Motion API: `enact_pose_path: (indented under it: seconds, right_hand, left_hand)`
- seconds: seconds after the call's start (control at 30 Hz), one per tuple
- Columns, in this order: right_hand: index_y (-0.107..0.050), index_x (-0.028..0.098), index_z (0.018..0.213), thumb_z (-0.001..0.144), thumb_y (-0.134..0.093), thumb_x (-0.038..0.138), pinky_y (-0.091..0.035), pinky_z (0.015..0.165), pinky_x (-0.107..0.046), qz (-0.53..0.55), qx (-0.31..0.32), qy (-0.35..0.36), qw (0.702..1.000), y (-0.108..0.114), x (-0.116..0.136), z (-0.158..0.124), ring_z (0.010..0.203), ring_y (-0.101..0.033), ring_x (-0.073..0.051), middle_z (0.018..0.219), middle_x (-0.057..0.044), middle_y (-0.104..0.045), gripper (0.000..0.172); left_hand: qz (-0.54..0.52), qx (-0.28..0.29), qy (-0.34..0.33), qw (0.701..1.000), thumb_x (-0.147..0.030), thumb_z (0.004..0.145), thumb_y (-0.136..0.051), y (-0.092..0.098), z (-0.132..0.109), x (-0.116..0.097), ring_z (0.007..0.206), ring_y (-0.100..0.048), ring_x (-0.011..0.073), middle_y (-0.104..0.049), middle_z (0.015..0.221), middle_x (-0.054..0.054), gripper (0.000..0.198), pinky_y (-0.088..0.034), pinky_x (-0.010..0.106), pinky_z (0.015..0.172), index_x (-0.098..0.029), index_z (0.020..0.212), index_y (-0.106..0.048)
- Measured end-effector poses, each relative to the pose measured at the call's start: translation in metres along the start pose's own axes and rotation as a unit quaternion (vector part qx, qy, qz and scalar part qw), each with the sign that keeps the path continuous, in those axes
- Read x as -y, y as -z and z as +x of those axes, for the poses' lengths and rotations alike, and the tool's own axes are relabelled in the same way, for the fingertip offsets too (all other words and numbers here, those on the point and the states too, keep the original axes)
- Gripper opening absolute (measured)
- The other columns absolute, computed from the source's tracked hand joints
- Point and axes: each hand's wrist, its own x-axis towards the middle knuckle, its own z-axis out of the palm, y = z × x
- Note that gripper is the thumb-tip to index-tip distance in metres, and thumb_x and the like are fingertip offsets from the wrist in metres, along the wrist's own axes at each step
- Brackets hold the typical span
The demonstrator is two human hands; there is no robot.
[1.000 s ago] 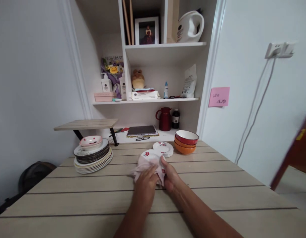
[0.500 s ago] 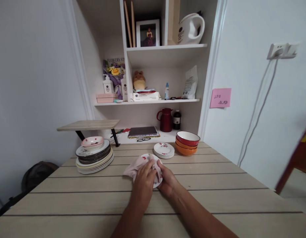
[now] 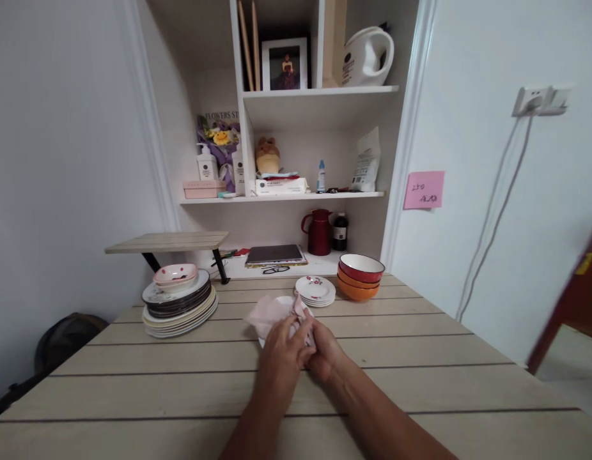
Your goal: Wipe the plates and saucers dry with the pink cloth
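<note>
My left hand (image 3: 282, 358) presses a pale pink cloth (image 3: 267, 313) onto a small white plate with red flowers (image 3: 285, 300), its fingers curled over the cloth. My right hand (image 3: 325, 351) grips the plate's near right edge. Most of the plate is hidden under the cloth and both hands. Both hands meet over the middle of the wooden table (image 3: 420, 358).
A stack of small flowered plates (image 3: 316, 289) and stacked red and orange bowls (image 3: 361, 275) lie behind the hands. A tall pile of plates topped by a pink bowl (image 3: 178, 300) stands at the left. Shelves with a red jug (image 3: 319, 231) are behind.
The cloth has moved to the far left of the plate. My left hand has slid with it, and the plate has tilted and shifted slightly in my right hand.
</note>
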Motion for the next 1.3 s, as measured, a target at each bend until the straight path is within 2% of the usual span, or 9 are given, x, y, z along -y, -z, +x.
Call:
enact_pose_path:
  seconds: [0.1, 0.37, 0.5, 0.63, 0.83, 0.93, 1.1, 1.2, 1.3]
  right_hand:
    - [-0.066, 0.012, 0.097, 0.088, -0.057, 0.042, -0.050, 0.053, -0.022, -0.032, -0.001, 0.000, 0.999, 0.001, -0.004, -0.001, 0.061, -0.067, -0.014, 0.076, -0.006, -0.072, 0.033]
    - [-0.064, 0.010, 0.103, 0.090, -0.055, 0.044, -0.054, 0.070, -0.033, -0.041, -0.017, 0.002, 0.999, -0.010, -0.016, -0.006, 0.064, -0.069, -0.019, 0.076, -0.009, -0.074, 0.037]
    - [-0.065, 0.011, 0.100, 0.091, -0.051, 0.046, -0.054, 0.066, -0.030, -0.014, -0.015, 0.017, 1.000, -0.005, 0.000, -0.006, 0.065, -0.069, -0.018, 0.078, -0.009, -0.074, 0.038]
    - [-0.066, 0.012, 0.091, 0.088, -0.057, 0.047, -0.054, 0.069, -0.028, -0.029, 0.011, -0.026, 0.999, -0.001, 0.007, -0.008, 0.070, -0.070, -0.018, 0.077, -0.008, -0.074, 0.037]
    - [-0.064, 0.012, 0.113, 0.087, -0.059, 0.046, -0.052, 0.086, -0.034, -0.079, 0.053, -0.032, 0.995, -0.008, -0.018, -0.009, 0.086, -0.070, -0.020, 0.098, -0.011, -0.075, 0.043]
    - [-0.063, 0.010, 0.115, 0.089, -0.056, 0.045, -0.051, 0.087, -0.035, -0.059, 0.033, -0.029, 0.997, -0.009, -0.018, -0.008, 0.087, -0.071, -0.021, 0.100, -0.012, -0.074, 0.045]
    - [-0.064, 0.010, 0.112, 0.092, -0.048, 0.046, -0.052, 0.085, -0.035, -0.011, 0.041, -0.010, 0.999, -0.001, 0.004, -0.008, 0.090, -0.070, -0.022, 0.095, -0.013, -0.075, 0.044]
    - [-0.066, 0.012, 0.101, 0.087, -0.054, 0.053, -0.052, 0.086, -0.037, -0.013, 0.041, -0.044, 0.998, 0.002, 0.006, -0.009, 0.089, -0.071, -0.024, 0.088, -0.012, -0.075, 0.045]
    - [-0.065, 0.014, 0.107, 0.086, -0.057, 0.052, -0.050, 0.091, -0.038, -0.017, 0.050, -0.052, 0.997, -0.002, -0.002, -0.010, 0.094, -0.070, -0.023, 0.096, -0.011, -0.074, 0.045]
  left_hand:
    - [0.008, 0.024, -0.014, 1.000, -0.016, 0.081, -0.063, -0.001, 0.003, -0.001, 0.120, -0.055, 0.0261, -0.059, 0.130, 0.009, 0.061, -0.047, 0.045, 0.101, -0.031, 0.137, -0.047]
    - [0.076, -0.029, 0.150, 0.985, -0.011, 0.085, -0.052, 0.005, 0.000, 0.016, 0.125, -0.053, 0.0262, -0.056, 0.135, 0.014, 0.051, -0.048, 0.044, 0.101, -0.018, 0.135, -0.049]
    - [0.038, -0.008, 0.087, 0.995, -0.006, 0.081, -0.048, -0.013, -0.008, 0.005, 0.117, -0.059, 0.0244, -0.063, 0.126, 0.012, 0.047, -0.053, 0.042, 0.096, -0.017, 0.126, -0.056]
    - [-0.016, 0.012, -0.013, 1.000, -0.001, 0.078, -0.045, -0.019, -0.003, -0.005, 0.132, -0.046, 0.0233, -0.055, 0.138, 0.010, 0.050, -0.047, 0.043, 0.105, -0.017, 0.123, -0.058]
    - [0.043, -0.001, 0.129, 0.991, 0.004, 0.075, -0.040, -0.002, 0.005, 0.009, 0.141, -0.029, 0.0266, -0.037, 0.150, 0.018, 0.071, -0.034, 0.052, 0.113, -0.012, 0.144, -0.034]
    - [0.084, 0.004, 0.166, 0.983, 0.001, 0.077, -0.043, 0.000, 0.002, 0.010, 0.140, -0.033, 0.0279, -0.041, 0.147, 0.021, 0.065, -0.035, 0.050, 0.112, -0.007, 0.141, -0.037]
    - [0.078, 0.043, 0.114, 0.990, -0.001, 0.078, -0.043, -0.010, -0.002, -0.007, 0.133, -0.044, 0.0280, -0.048, 0.142, 0.020, 0.054, -0.036, 0.049, 0.112, -0.006, 0.131, -0.051]
    - [0.011, 0.070, 0.039, 0.997, 0.001, 0.076, -0.041, -0.013, -0.001, -0.017, 0.137, -0.039, 0.0258, -0.045, 0.145, 0.016, 0.062, -0.037, 0.048, 0.112, -0.010, 0.137, -0.045]
    - [-0.032, 0.074, 0.051, 0.995, -0.001, 0.076, -0.040, -0.008, 0.000, -0.015, 0.141, -0.030, 0.0249, -0.035, 0.152, 0.015, 0.071, -0.035, 0.049, 0.112, -0.014, 0.146, -0.031]
